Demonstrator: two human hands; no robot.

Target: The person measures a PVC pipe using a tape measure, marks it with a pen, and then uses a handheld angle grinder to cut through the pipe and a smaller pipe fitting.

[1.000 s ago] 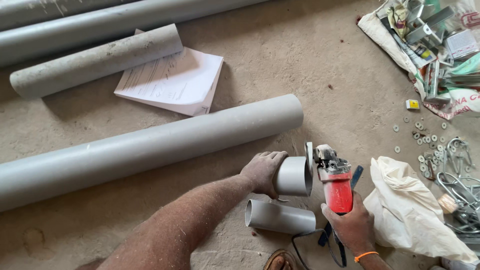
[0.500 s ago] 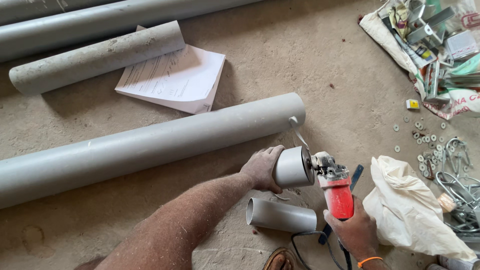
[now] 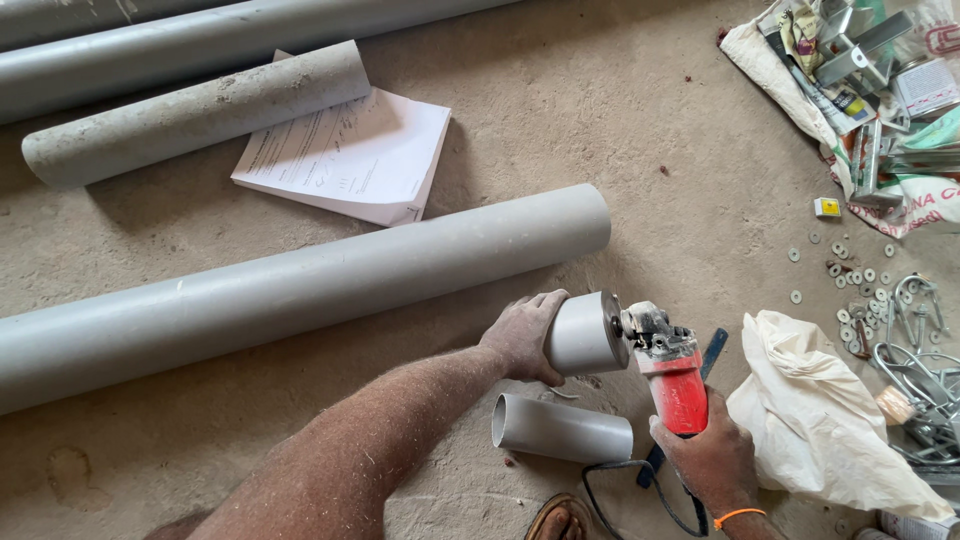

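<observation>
Left hand (image 3: 522,335) first: we are wrapping it closed around the rear end of a short grey plastic pipe stub (image 3: 585,334), holding it off the dusty concrete floor (image 3: 620,130) just in front of the long grey plastic pipe (image 3: 290,292), which is serving as our landmark; our right hand (image 3: 712,460) is gripping the red body of a small angle grinder (image 3: 668,368), its head meeting the stub's open end, on the side away from the long pipe; a second cut grey pipe piece (image 3: 562,428) is lying on the floor, nearer to us than the long pipe. We are judging the stub light, stiff and thin-walled, smooth and dusty, so likely to slip or twist under the tool; taking it around the full girth at the end away from the grinder seems the safest hold.
</observation>
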